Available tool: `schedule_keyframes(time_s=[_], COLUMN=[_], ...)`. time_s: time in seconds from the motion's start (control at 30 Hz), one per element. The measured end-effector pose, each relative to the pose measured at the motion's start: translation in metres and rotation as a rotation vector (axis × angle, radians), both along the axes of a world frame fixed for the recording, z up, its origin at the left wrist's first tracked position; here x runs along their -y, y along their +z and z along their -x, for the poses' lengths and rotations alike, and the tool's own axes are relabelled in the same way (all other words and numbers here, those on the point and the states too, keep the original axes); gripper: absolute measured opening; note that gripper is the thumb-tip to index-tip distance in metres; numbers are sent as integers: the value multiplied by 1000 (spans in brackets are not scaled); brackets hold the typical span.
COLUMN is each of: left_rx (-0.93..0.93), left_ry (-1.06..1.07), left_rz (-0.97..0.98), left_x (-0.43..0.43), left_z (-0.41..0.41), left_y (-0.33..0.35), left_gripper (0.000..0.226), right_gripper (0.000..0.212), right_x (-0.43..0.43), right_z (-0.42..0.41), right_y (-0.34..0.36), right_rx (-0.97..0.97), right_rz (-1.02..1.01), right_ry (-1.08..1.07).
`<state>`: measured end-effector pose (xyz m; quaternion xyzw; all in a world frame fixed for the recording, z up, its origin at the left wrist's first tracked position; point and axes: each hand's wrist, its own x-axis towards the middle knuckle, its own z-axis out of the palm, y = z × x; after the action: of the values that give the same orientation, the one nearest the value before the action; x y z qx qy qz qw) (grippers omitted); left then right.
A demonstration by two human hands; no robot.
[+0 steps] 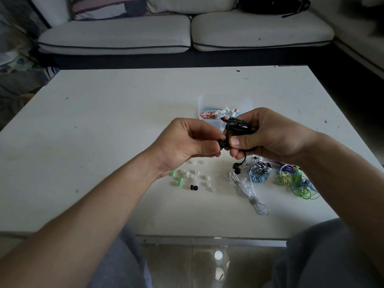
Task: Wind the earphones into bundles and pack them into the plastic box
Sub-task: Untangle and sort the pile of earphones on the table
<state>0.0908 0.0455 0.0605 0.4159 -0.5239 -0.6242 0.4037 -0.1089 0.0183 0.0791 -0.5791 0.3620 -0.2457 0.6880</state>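
**Black earphones in both my hands, above the table**

Black earphones [236, 126] sit bunched in my right hand [268, 136], the cord looped into a loose coil that my fingers and thumb close around. My left hand [187, 140] meets it from the side: thumb and forefinger are pinched together on one black earbud [223, 144] right beside my right thumb. The other earbud [236, 167] dangles on its cord below my right hand, hanging just over the table [104, 121].

Behind my hands stands the clear plastic box [204, 100], partly hidden by my right fingers. Inside it I can see a red-and-white striped bundle [206, 115] and a white one [220, 112] next to it.

On the table in front of me lie small loose ear tips [188, 175], mostly white, a few green, and one black tip [194, 187]. To their right lies a white earphone [249, 191] stretched out unwound, then a light blue coil [257, 178], a black-and-white striped bundle [259, 167], and a tangle of green and purple cords [295, 181] near the table's edge.
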Motion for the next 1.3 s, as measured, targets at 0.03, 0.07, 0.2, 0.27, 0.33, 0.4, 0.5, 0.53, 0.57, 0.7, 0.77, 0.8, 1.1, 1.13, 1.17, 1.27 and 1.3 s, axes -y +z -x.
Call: schedule_keyframes(time_s=[0.03,0.07,0.2,0.27,0.33,0.4,0.5,0.53,0.57,0.7,0.77,0.8,1.1,1.13,1.17,1.27,1.3], left_rx=[0,-1,9,15,14,16,8,9,11,11,9,11,38,48,57,79,87], left_ry=[0,0,0,1,3,6,18,22,24,36,45,51,86,93,103,130,135], left_rz=[1,4,15,21,23,28,35,38,41,48,53,59,97,105,111,137,144], left_x=[0,0,0,0,0,0,1,1,1,1,1,1,0,0,0,1,0], left_z=[0,0,1,1,0,0,0,-1,-1,-2,-1,-1,-2,-2,-2,-2,-2], left_y=[0,-1,-1,-1,-2,-2,-3,-3,-3,-4,-4,-4,-4,-5,-6,-8,-8], left_gripper=[19,19,20,20,20,20,20,20,20,20,20,20,23,28,33,33,32], right_gripper=[14,13,11,12,11,7,5,5,5,6,6,6,10,10,10,11,10], right_x=[0,0,2,2,3,2,1,1,1,0,0,0,-1,-2,-2,-2,-1], right_z=[0,0,1,1,0,-1,-2,-2,-3,-4,-5,-5,-8,-9,-9,-10,-10], right_y=[-1,-1,-3,-4,-5,-5,-6,-7,-7,-9,-11,-11,-14,-15,-15,-16,-17], right_rx=[2,6,4,-4,-1,8,31,37,41,54,68,72,85,87,90,96,98], right_rz=[-5,-12,-35,-41,-47,-55,-75,-78,-78,-77,-77,-76,-100,-105,-111,-127,-132], right_ry=[1,2,4,9,17,6,-13,-15,-16,-30,-33,-33,-54,-57,-61,-83,-90])
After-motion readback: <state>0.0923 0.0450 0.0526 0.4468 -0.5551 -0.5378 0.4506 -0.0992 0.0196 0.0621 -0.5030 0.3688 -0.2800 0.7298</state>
